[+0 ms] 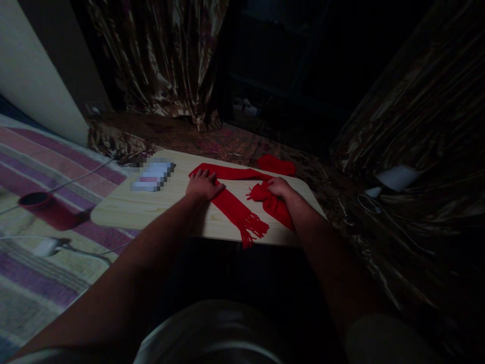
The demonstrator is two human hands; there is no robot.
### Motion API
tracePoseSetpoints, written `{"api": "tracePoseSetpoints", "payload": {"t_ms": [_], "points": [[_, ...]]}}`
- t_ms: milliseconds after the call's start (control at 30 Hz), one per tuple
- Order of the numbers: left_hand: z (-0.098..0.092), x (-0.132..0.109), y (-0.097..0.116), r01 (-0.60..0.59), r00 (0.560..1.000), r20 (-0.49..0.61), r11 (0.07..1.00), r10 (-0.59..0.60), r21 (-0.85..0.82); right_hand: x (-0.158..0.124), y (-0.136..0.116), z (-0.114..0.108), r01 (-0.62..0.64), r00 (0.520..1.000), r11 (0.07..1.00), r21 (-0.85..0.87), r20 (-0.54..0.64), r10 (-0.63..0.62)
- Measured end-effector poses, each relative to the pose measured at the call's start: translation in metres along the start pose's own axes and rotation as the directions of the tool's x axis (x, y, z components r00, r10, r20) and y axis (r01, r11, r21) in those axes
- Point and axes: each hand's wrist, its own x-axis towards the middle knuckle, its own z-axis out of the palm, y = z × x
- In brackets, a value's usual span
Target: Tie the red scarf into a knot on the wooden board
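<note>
My left hand (204, 186) lies flat on the soft, floppy scarf (233, 207); my right hand (282, 189) pinches its bunch at three o'clock.

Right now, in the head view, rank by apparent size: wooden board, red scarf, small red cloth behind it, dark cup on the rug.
1. wooden board
2. red scarf
3. dark cup
4. small red cloth, farther from the camera, so unsure against the cup.
</note>
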Motion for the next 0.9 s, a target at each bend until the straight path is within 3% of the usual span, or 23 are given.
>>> {"api": "tracePoseSetpoints", "payload": {"t_ms": [100,200,267,400,533,767,900], "points": [[-0.001,0.0,0.0,-0.004,1.0,0.001,1.0,0.004,0.005,-0.011,-0.002,0.0,0.069,0.976,0.97,-0.231,-0.185,-0.113],[-0.001,0.0,0.0,-0.004,1.0,-0.005,1.0,0.004,0.011,-0.027,-0.008,-0.003,0.142,0.903,0.909,-0.392,-0.324,-0.281],[0.0,0.0,0.0,-0.004,1.0,-0.006,1.0,0.004,0.012,-0.04,-0.009,-0.005,0.229,0.902,0.901,-0.368,-0.267,-0.339],[0.001,0.0,0.0,-0.005,1.0,-0.003,1.0,0.005,0.008,-0.067,-0.004,-0.007,0.435,0.892,0.862,-0.261,-0.01,-0.452],[0.0,0.0,0.0,-0.003,1.0,-0.008,1.0,0.003,0.0,-0.083,0.006,-0.001,0.485,0.871,0.789,-0.377,0.136,-0.471],[-0.001,-0.001,0.001,0.005,1.0,0.002,1.0,-0.005,0.005,-0.077,0.021,0.016,0.375,0.923,0.81,-0.45,0.098,-0.372],[-0.001,-0.002,0.001,0.004,1.0,0.005,1.0,-0.004,0.01,-0.073,0.027,0.016,0.382,0.921,0.882,-0.276,0.044,-0.386]]}}
